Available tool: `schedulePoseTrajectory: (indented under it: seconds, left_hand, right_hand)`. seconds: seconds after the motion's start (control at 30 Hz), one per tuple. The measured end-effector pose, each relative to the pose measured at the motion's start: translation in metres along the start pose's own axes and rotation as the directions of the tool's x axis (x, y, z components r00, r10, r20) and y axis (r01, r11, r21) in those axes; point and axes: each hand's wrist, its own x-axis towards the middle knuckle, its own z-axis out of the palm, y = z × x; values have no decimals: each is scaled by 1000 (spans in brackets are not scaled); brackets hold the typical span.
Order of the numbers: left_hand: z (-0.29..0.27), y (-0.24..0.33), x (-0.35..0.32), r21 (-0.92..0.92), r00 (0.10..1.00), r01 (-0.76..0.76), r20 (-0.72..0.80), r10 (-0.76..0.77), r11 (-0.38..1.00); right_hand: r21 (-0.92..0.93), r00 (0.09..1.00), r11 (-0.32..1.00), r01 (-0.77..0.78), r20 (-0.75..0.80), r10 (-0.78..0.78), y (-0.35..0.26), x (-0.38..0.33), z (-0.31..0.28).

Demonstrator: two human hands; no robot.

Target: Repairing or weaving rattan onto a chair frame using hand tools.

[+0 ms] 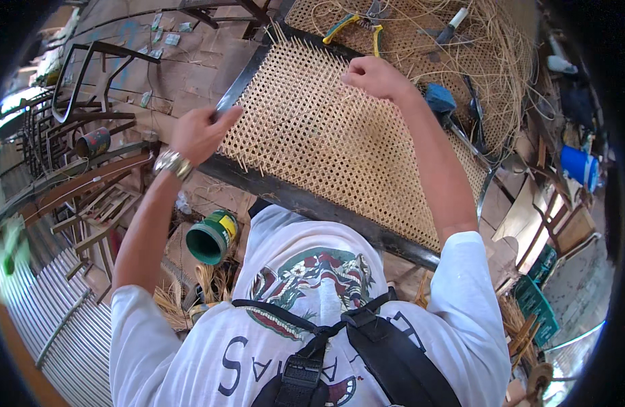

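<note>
A woven cane panel [319, 129] with an open hole pattern lies across my lap in a dark frame [278, 186]. Loose strand ends stick out along its far and left edges. My left hand [198, 134], with a metal watch on the wrist, grips the frame's left side, thumb toward the weave. Over the panel's far edge, my right hand [377, 78] is closed in a pinch; whatever its fingers hold is too small or hidden to make out. Yellow-and-blue-handled pliers [343, 28] lie just beyond the right hand.
Beyond the panel, another cane surface [407, 51] carries tangled loose strands [495, 68], a white-handled tool [453, 26] and a blue-headed tool [440, 98]. A green can [212, 237] stands by my left leg. Dark chair frames [88, 74] crowd the left; a blue bucket [579, 166] is at right.
</note>
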Motion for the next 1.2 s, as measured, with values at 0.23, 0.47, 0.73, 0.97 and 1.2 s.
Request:
schedulePoseTrajectory:
  seconds: [0.23,0.47,0.73,0.97,1.2]
  left_hand:
    - [73,74,78,68,856,-224,491,163,972]
    - [78,83,80,68,868,-214,470,158,974]
    - [92,76,84,-103,891,-155,415,184,983]
    - [65,32,40,-264,940,-213,209,271,941]
    - [48,32,31,-85,942,-251,205,264,964]
  right_hand:
    - [801,993,598,-20,85,-80,10,-9,12]
    - [716,999,698,19,20,-49,14,-13,-2]
    - [189,990,981,-44,137,18,-5,-19,-23]
    - [-332,984,928,171,1,-181,-6,-22,12]
    - [-468,928,855,223,-166,-333,-4,-30,35]
